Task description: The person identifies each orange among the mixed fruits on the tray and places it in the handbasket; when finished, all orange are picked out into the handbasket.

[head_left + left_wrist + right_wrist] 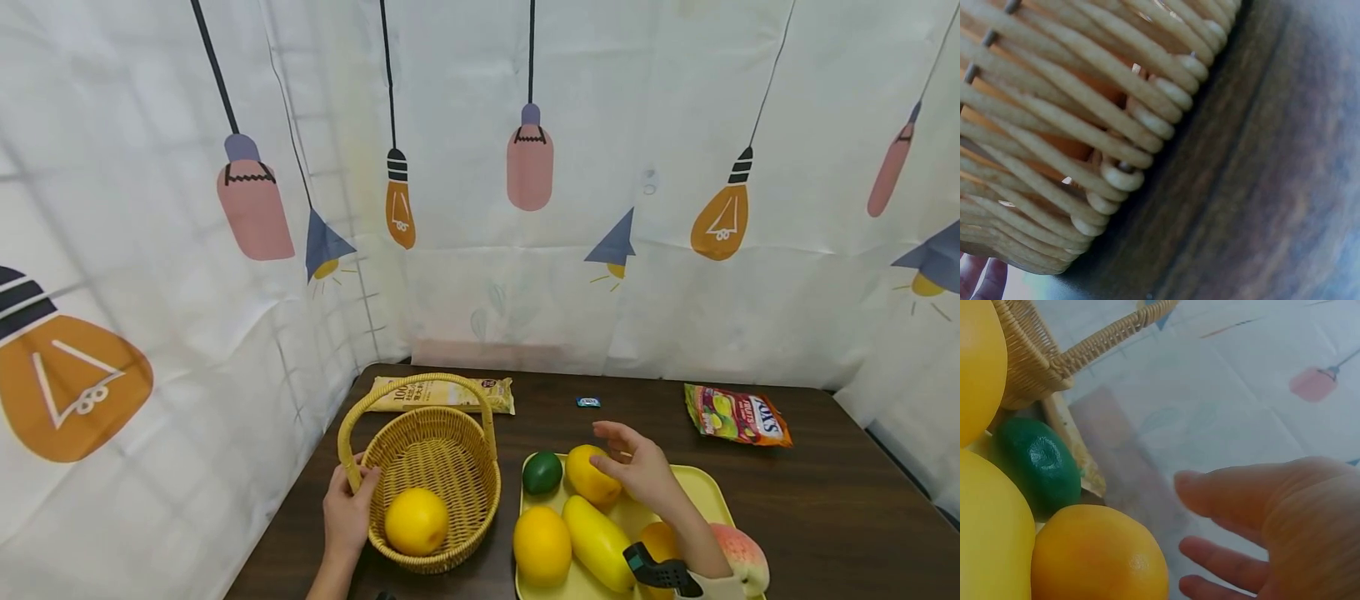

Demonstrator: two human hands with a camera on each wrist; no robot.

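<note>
My left hand (349, 506) grips the left side of a woven wicker basket (477, 498) at the foot of its arched handle. Inside the basket lies a round yellow fruit (416, 522). Close up, the left wrist view shows the basket's woven wall (1079, 81) and a few fingertips (988, 281). Above a yellow tray (703, 492), my right hand (643, 472) has its thumb and fingers apart beside an orange-yellow fruit (592, 475). In the right wrist view a gap separates that hand (1291, 525) from the orange-yellow fruit (1100, 556).
The tray also bears a green fruit (542, 473), a large yellow-orange fruit (542, 547), a long yellow fruit (597, 543), an orange (660, 543) and a peach (741, 557). Behind are a long yellow packet (450, 393), a small blue wrapper (588, 402) and a candy bag (737, 415).
</note>
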